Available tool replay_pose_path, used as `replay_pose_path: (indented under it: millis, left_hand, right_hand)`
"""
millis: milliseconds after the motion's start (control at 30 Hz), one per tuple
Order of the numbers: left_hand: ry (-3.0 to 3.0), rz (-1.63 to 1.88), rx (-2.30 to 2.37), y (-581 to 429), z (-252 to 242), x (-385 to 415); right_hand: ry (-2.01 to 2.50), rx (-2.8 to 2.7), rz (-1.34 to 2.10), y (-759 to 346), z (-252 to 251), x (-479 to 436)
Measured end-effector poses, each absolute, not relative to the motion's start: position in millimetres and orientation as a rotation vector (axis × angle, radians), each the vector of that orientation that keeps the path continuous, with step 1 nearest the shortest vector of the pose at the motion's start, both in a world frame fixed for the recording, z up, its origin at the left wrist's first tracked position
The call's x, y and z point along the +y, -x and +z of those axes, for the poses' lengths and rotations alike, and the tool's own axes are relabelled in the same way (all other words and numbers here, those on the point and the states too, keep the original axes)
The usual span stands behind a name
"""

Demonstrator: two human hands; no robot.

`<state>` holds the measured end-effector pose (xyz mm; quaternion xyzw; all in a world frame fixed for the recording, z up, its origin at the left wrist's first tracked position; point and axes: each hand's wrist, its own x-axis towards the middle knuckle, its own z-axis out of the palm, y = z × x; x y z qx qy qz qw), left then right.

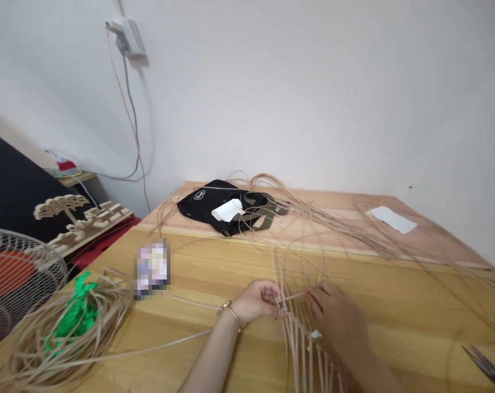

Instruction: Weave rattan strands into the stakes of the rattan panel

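Note:
A partly woven piece of pale rattan strands [302, 349] lies at the table's front middle, its loose ends fanning away from me. At its left edge is my left hand [259, 303], fingers curled and pinching the weave where a strand crosses. My right hand [333, 311] is over the right side, thumb and fingers closed on a thin rattan strand [294, 297] stretched between the two hands. A small white scrap [315, 334] clings to the weave. The lower right part is hidden behind my right forearm.
A rattan coil [108, 333] with a green tie [77, 316] lies left, near a fan [18, 273]. Behind are a black bag [206, 204], loose strands [325, 218] and white paper [392, 219]. Scissors [487, 367] lie at right. A blurred-out item [151, 268] stands left of centre.

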<state>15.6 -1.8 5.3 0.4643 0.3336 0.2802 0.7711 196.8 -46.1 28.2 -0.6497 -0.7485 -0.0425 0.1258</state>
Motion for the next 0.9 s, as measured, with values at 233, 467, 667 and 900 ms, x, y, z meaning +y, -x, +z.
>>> replay_pose_path:
  millis: [233,467,667,900]
  left_hand:
    - [-0.968,0.599,0.660,-12,0,1]
    - [-0.983,0.604,0.647,-13,2,0]
    - [-0.952,0.620,0.657,-12,1,-1]
    - [-0.941,0.592,0.690,-12,2,0]
  right_hand:
    - [1.792,-2.129,0.052,-191,34,-47]
    - [1.707,-1.785,0.834,-183,41,-41]
    - [1.601,-1.460,1.254,-178,37,-37]
    - [1.613,-1.428,1.275,-173,39,-33]
